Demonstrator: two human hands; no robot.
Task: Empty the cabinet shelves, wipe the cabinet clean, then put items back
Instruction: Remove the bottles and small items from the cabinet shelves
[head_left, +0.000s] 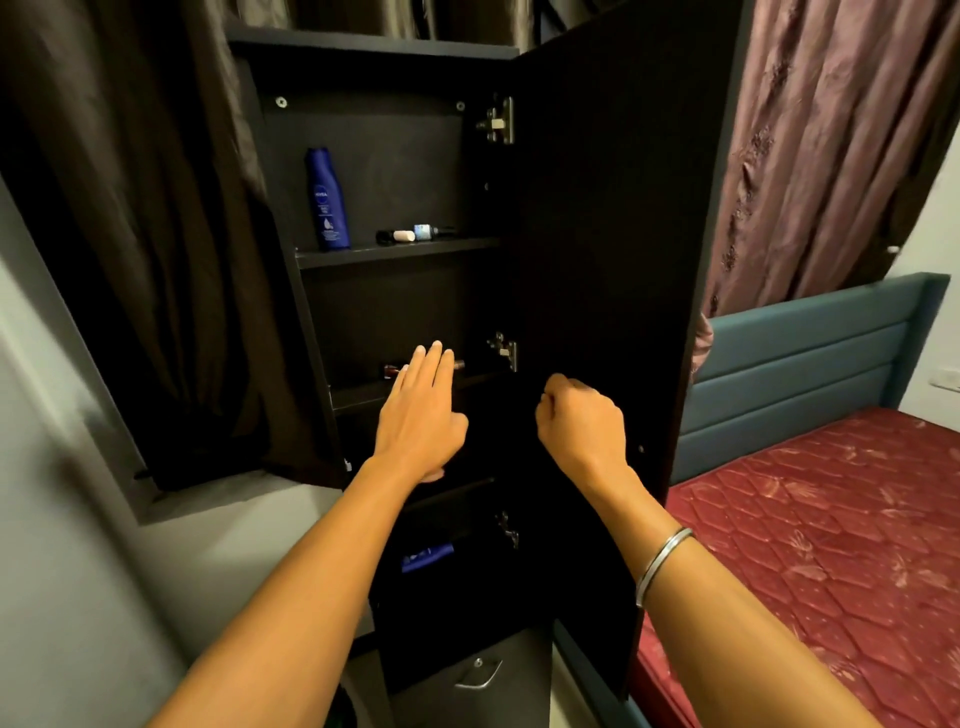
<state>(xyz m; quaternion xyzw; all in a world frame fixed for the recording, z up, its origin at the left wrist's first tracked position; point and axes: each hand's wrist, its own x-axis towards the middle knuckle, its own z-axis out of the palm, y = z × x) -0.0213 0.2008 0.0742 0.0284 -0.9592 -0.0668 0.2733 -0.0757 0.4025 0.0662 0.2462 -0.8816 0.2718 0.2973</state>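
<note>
- cabinet (597, 208) door stands open; emptying looks barely begun, wiping and restocking remain.
- blue lotion bottle (327, 200) and small cosmetics (402, 235) sit on the top shelf.
- left hand (421, 410) reaches to the middle shelf, fingers (434, 358) straight, holding nothing.
- right hand (582, 421) is curled in a fist, seemingly empty.

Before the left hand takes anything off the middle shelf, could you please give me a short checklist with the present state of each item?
1. Cabinet door swung fully open: ok.
2. Left hand free to pick, fingers straight and holding nothing: ok.
3. Right hand free: cannot tell; its fingers are curled and may hide something.
4. Small items on the middle shelf identified: not ok; the left hand covers most of them.
5. Top shelf emptied: not ok; the blue lotion bottle stands upright there beside two small items lying down.
6. Wiping cloth at hand: cannot tell; none is in view.
</note>
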